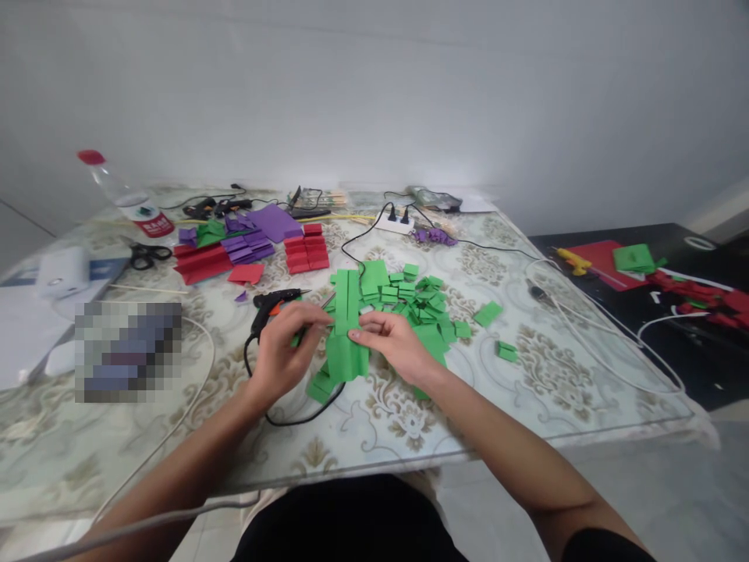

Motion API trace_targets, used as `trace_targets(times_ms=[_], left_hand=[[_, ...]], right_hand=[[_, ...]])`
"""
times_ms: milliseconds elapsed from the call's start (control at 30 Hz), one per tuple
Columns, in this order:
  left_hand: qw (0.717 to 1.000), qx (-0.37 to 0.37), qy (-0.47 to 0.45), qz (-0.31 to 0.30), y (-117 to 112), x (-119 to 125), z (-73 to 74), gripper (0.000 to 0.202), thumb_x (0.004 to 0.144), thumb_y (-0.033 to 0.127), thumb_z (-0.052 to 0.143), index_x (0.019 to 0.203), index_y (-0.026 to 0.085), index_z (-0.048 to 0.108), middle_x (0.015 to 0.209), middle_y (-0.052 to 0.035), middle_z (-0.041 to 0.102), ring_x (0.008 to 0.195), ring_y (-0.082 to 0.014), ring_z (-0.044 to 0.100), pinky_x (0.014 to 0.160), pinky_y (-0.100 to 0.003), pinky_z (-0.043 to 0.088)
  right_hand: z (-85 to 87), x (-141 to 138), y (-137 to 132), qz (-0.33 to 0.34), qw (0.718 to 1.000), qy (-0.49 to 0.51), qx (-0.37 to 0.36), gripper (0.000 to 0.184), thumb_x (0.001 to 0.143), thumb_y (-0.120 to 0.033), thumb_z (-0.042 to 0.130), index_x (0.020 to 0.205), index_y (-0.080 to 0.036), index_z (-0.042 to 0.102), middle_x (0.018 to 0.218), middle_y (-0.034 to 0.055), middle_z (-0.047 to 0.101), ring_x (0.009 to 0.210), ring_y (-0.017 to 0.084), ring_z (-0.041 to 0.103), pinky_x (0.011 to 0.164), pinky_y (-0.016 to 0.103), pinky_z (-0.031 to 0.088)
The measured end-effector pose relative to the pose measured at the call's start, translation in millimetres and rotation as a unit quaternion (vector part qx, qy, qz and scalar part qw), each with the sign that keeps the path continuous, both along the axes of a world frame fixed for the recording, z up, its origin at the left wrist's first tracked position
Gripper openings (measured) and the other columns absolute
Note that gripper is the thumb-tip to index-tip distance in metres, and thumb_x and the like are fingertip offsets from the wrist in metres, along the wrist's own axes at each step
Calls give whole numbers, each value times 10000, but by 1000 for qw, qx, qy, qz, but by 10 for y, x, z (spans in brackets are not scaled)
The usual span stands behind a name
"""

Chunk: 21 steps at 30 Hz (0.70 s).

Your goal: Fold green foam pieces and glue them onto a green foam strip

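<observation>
A creased strip of green paper (347, 312) stands out in front of me, its lower part wider and folded. My left hand (292, 341) is closed at its left edge, fingertips pinching the paper. Opposite, my right hand (398, 343) grips the right edge between thumb and fingers. A thin grey metal tip shows just above my left fingertips; I cannot tell what it belongs to. Behind the strip and to its right lies a heap of small folded green paper pieces (430, 300). A black glue gun (275, 300) rests beyond my left hand, partly hidden by it.
Purple (249, 246) and red folded papers (307, 250) lie back left, near black scissors (147, 255) and a bottle (137, 203). A power strip (395, 222) sits at the back, with cables crossing the table. A yellow glue gun (574, 261) lies on a dark surface at right.
</observation>
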<state>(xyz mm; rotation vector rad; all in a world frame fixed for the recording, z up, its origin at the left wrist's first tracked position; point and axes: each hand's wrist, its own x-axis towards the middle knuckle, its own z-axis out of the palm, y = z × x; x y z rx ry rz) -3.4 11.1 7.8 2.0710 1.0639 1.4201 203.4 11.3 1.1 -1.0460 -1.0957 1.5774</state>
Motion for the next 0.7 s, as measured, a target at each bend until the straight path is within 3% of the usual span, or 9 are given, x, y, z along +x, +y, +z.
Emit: trace_targets(times_ms=[100,200,400,567,700], left_hand=[[983,-172,-49,-39,5,16,16,173,993,315,577,1023,181,683,844,-30,692,772,-168,659,698,-271,524],[963,-254,-15,-89,27,38,16,317,968,436,597,826,161,664,689,11,581,637,-130,543,589,-236,434],[950,-295,-42,-96,61,65,-40,366,877,492,713,766,151,640,597,50,473,551,-92,417,523,-218,323],[932,-330,-97,-117,65,40,-82,342,787,433,826,935,168,669,716,13,638,637,-122,567,578,-220,424],[943,-306,-88,-98,61,9,-122,326,842,392,791,1071,188,680,752,-4,701,676,-134,628,596,-216,465]], right_hand=[[-13,-6,13,-20,1000,-6,5,444,562,-410,949,850,-177,703,708,-30,673,643,124,594,668,276,468],[-40,-16,18,-24,999,-20,14,434,563,-403,944,843,-174,706,675,-31,664,621,130,589,652,286,479],[-104,-33,23,-20,999,-22,21,453,575,-440,929,865,-183,694,677,-31,658,615,130,577,647,289,481],[-57,-24,18,-20,999,-15,37,454,611,-452,910,871,-193,641,660,-56,582,609,115,517,640,273,422],[27,-25,-8,-4,999,6,51,440,671,-456,879,749,-215,519,607,-87,417,574,101,408,586,255,344]])
